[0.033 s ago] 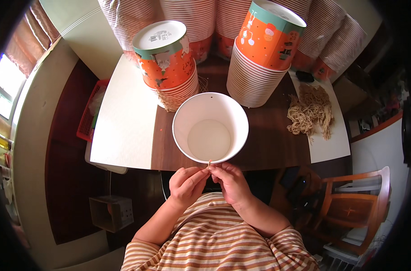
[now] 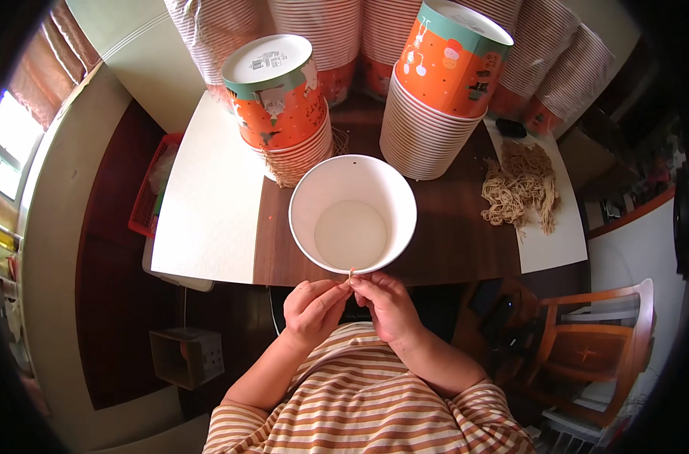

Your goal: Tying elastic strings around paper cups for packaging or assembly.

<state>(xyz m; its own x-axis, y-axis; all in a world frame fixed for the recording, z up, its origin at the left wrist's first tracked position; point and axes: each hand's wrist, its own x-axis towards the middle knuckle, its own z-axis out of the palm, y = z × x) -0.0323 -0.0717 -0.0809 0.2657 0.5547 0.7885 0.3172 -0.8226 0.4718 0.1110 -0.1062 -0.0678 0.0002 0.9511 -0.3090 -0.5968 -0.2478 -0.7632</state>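
A white paper bucket (image 2: 390, 204) stands with its open mouth toward me at the table's near edge. One small dark hole shows in its far inner wall. At its near rim a short piece of light cord (image 2: 351, 275) sticks up between my fingertips. My left hand (image 2: 312, 309) pinches the cord from one side, thumb and fingers together. From the other side my right hand (image 2: 390, 304) pinches it too, its fingertips touching those of the left. The cord's lower part is hidden by my fingers, and the bucket's outer front is out of sight.
Upside-down orange and green bucket stacks stand behind, at left (image 2: 272, 113) and right (image 2: 443, 83). Plastic-wrapped stacks (image 2: 314, 30) line the back. A heap of tan cords (image 2: 520, 185) lies at right. A red basket (image 2: 141, 204) sits beyond the left edge, a wooden chair (image 2: 594, 352) at lower right.
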